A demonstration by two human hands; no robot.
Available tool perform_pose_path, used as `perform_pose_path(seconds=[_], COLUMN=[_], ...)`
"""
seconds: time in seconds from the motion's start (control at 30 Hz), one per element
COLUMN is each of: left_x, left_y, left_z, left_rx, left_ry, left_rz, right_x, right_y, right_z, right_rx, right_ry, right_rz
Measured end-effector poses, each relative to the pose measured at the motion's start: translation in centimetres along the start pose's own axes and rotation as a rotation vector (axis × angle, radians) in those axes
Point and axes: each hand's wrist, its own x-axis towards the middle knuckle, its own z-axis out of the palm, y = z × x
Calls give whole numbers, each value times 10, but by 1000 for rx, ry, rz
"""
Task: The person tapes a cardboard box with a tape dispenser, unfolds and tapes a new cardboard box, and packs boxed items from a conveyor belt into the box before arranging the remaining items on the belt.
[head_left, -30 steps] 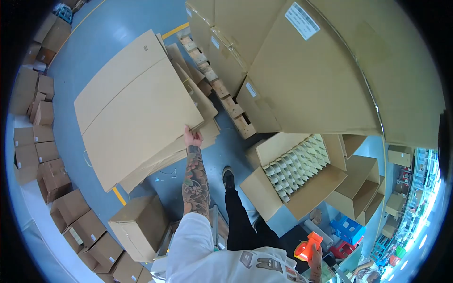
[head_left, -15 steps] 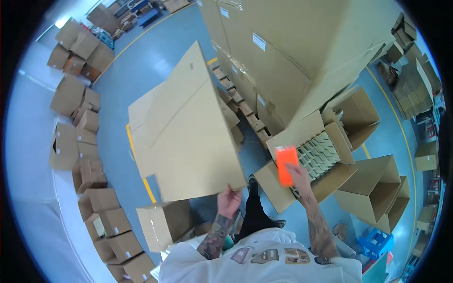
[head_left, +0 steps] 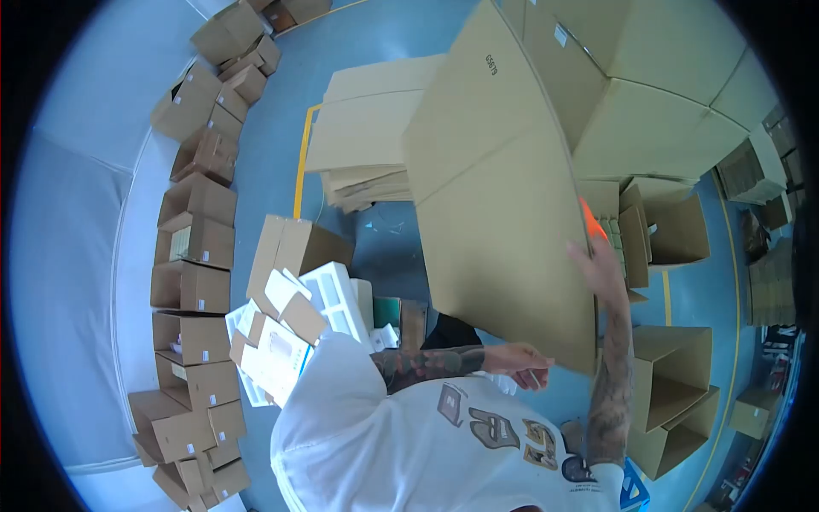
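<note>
A large flattened cardboard box (head_left: 499, 179) stands tilted in front of me, with small printed marks near its top. My left hand (head_left: 520, 365) is closed at its lower edge, fingertips meeting the board near the bottom right corner. At the board's right edge, my right hand (head_left: 600, 266) is closed on a flat bright orange piece (head_left: 591, 220), mostly hidden behind the board. Its fingers also lie against that edge. Behind the right hand is an open carton (head_left: 632, 247) with pale rows of inserts, largely covered by the board.
Flattened cardboard sheets (head_left: 367, 115) lie stacked on the floor ahead. Large cartons (head_left: 657, 119) are piled at the back right. Open boxes (head_left: 670, 363) stand on the right, more boxes (head_left: 194, 286) line the left wall. White packaging (head_left: 281, 341) sits by my left side.
The cardboard has swung right and more upright, now covering much of the insert-filled carton. My left hand moved right with it; my right hand, still with the orange piece, has come to its edge.
</note>
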Motion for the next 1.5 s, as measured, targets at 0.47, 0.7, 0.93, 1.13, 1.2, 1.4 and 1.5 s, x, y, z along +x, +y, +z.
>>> perform_pose_path(seconds=[0.47, 0.7, 0.93, 1.13, 1.2, 1.4, 1.5], left_x=[-21, -13, 29, 57, 68, 93, 103], left_y=[30, 0, -12, -20, -38, -75, -95], left_z=[18, 44, 60, 94, 83, 89, 87], left_rx=[887, 759, 995, 1355, 1424, 1485, 1500], left_ry=[227, 281, 268, 92, 31, -134, -178], left_rz=[-115, -555, -585, -682, -599, -607, -679], right_x=[-316, -400, -446, -476, -475, -479, -491], right_y=[-25, -52, -63, -84, -93, -113, -116], right_z=[2, 38, 88, 155, 174, 209, 222], right_rx=[-538, -587, -487, -319, -333, -223, -179], right_ry=[162, 107, 371, 559, 687, 856, 866], right_rz=[275, 621, 656, 865, 885, 1077, 1181])
